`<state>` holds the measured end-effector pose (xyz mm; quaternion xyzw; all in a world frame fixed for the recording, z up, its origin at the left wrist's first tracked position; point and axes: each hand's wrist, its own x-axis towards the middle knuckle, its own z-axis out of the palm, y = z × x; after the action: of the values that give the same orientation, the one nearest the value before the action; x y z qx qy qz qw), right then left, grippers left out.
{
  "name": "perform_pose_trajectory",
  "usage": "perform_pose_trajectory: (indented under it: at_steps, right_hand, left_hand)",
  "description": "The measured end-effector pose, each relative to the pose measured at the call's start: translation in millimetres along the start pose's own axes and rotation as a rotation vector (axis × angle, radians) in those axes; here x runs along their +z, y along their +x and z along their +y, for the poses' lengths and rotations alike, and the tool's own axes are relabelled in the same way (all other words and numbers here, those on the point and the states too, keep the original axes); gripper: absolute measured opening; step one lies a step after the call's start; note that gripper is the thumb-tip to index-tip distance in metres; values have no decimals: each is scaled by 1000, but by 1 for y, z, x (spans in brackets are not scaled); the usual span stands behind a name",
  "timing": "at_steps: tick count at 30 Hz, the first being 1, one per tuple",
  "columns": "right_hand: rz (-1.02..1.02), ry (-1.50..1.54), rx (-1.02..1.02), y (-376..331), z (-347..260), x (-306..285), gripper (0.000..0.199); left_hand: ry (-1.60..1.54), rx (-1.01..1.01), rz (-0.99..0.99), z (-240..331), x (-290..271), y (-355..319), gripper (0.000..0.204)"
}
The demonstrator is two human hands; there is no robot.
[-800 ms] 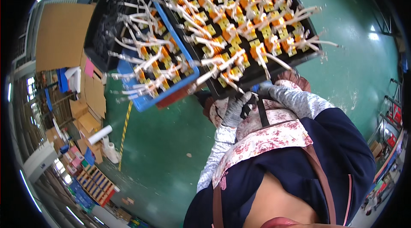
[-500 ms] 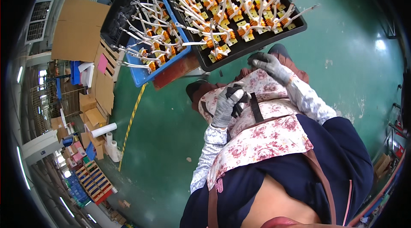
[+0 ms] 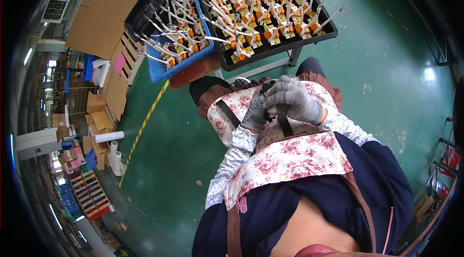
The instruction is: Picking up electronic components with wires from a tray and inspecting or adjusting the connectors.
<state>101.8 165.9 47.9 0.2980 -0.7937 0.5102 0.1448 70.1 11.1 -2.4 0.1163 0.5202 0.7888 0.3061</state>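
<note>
Gloves on both hands: left hand [image 3: 255,112] and right hand [image 3: 294,100] pinch a black apron strap [image 3: 285,124] at the lap, over the floral apron [image 3: 290,155]. Strap adjustment underway, probably. Black tray [image 3: 270,49] of wound parts sits ahead, untouched.

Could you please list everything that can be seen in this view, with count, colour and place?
black tray: one, black, top centre on a stand, filled with orange coil parts with white leads
blue tray: one, blue, left of the black tray, holding the same kind of parts
flat cardboard: several sheets, brown, upper left
white rolls: a few, white, on the floor at left
yellow line: one, yellow, on the green floor
apron: one, floral pink and white, with black straps, on the lap
left hand: grey glove, at an apron strap
right hand: grey glove, over the left hand; grip unclear
</note>
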Motion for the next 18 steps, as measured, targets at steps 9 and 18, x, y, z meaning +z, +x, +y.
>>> perform_pose_trajectory:
  at_steps: [9, 18]
  right_hand:
    - [206, 458, 893, -3, 12, 1, 19]
    - [264, 215, 794, -14, 26, 13, 54]
  left_hand:
    - [-154, -242, 23, 11, 0, -13, 44]
    - [-93, -383, 133, 17, 4, 5, 25]
